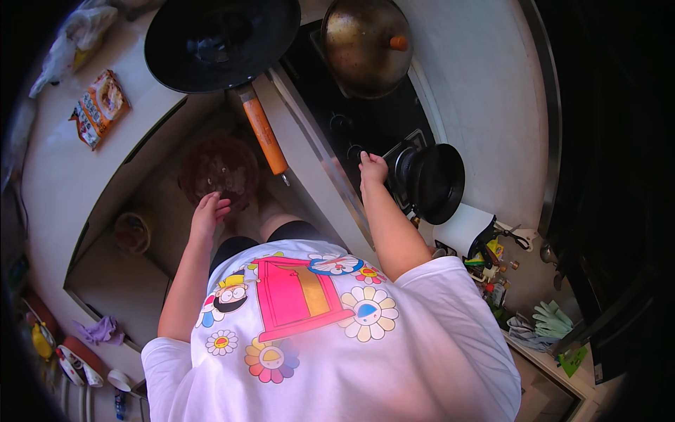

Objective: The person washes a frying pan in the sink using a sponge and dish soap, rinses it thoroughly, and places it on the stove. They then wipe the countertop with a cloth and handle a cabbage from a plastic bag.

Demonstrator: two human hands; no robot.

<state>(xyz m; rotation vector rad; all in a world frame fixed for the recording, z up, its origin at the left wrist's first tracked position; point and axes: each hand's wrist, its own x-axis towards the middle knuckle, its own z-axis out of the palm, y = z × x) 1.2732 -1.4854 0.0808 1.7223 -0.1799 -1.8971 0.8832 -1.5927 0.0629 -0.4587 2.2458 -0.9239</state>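
Note:
My right hand [373,168] reaches to the front of the black glass gas cooktop [377,118], its fingertips closed at a control knob that they mostly hide. Just beyond this hand a black frying pan [436,182] rests on the near burner, tilted in the view. My left hand [210,209] hangs in front of the body with fingers apart and nothing in it. Below it on the floor is a dark red basin [219,169]. A black wok [221,42] stands on the counter corner, its orange wooden handle [265,134] pointing toward me.
A domed metal lid [366,47] with an orange knob covers the far burner. An orange food packet [103,108] lies on the left counter [63,174]. Scissors [511,235], bottles and green gloves [551,319] crowd the right side. A purple cloth [100,330] lies at lower left.

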